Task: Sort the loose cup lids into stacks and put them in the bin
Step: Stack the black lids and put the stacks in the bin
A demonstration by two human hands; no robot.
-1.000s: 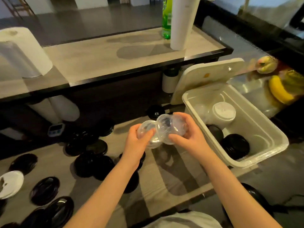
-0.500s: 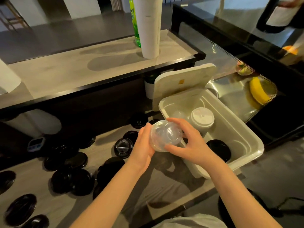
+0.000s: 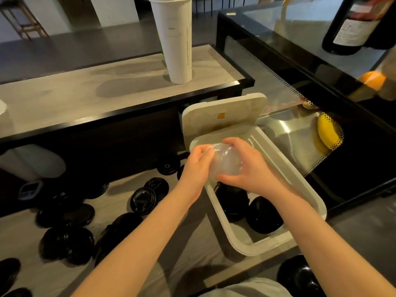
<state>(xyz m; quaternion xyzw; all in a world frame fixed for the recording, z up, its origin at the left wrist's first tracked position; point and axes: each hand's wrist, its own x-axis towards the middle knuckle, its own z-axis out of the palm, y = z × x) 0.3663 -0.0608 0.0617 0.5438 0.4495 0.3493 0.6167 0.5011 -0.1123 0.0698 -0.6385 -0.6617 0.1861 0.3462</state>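
**Clear lid stack held over bin**

The left hand (image 3: pixel 198 166) and right hand (image 3: pixel 248 168) grasp one stack of clear lids (image 3: pixel 227 162) between them. The left fingers curl onto the stack's left edge. The right fingers wrap over its far side, with the thumb along its near edge. The stack sits above the far left part of the open bin (image 3: pixel 306 189). Black lids (image 3: pixel 264 215) lie inside the bin, on its floor. Loose black lids (image 3: pixel 143 200) lie on the counter (image 3: pixel 192 232), left of the bin.
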